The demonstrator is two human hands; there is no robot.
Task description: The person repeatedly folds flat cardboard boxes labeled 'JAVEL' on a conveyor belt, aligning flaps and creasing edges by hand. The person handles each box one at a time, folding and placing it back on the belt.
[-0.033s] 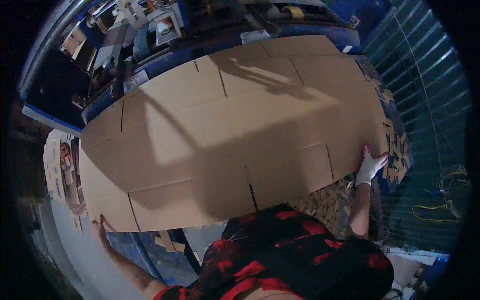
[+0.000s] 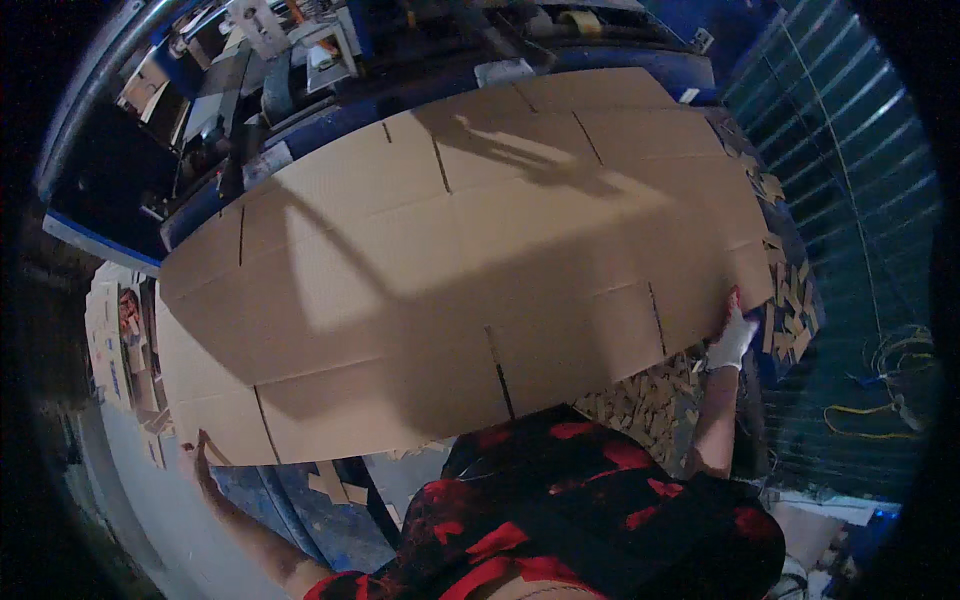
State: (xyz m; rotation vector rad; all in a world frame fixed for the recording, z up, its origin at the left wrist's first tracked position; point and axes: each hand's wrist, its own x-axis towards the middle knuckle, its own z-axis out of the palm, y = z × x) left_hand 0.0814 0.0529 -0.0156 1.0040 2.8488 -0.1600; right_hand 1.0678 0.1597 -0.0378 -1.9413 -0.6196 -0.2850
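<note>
A wide brown cardboard sheet [image 2: 430, 330] with dark slots and crease lines spreads out before me. My left hand [image 2: 197, 455] is bare and closed on its near left corner, thumb on top and the other fingers hidden beneath. At the near right corner, my right hand [image 2: 734, 338] wears a white glove with red fingertips. It grips the sheet's edge, with a red-tipped digit on the upper face and the rest partly out of sight under the board.
A dark blue machine [image 2: 400, 95] stands beyond the sheet's far edge. Cardboard offcuts [image 2: 650, 400] lie below the near edge, with more scraps [image 2: 793, 310] at the right. A corrugated green wall [image 2: 850, 200] rises there, beside a yellow cable [image 2: 865, 425]. Stacked cardboard [image 2: 110, 340] sits left.
My right hand has shifted slightly left and down, and its spread digits have drawn in at the sheet's edge. The sheet and my left hand look nearly unmoved.
</note>
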